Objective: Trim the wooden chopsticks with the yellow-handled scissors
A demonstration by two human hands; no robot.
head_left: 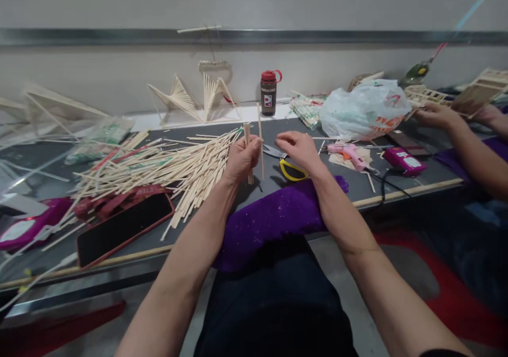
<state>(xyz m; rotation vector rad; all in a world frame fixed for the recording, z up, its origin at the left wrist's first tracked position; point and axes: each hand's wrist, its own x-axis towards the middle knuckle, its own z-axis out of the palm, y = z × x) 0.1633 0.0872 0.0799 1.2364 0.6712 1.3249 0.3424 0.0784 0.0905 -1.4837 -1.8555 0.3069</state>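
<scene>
My left hand (241, 160) is closed around a few pale wooden sticks (247, 130), held upright. One longer stick (260, 124) stands slightly apart from them at my fingertips. To its right, my right hand (298, 146) hovers with fingers loosely stretched toward the sticks and nothing visible in it. Below that hand lie scissors (294, 172) with a yellow handle, partly covered by the hand. A large heap of loose sticks (198, 166) spreads on the dark table left of my left hand. Purple cloth (273, 211) lies under my forearms at the table's edge.
A phone (125, 230) rests at the front left edge. A pink glue gun (347, 155), a magenta box (405, 161) and a plastic bag (363, 111) are on the right. A bottle (269, 95) and stick models (178, 100) stand behind. Another person's hands (436, 118) work at far right.
</scene>
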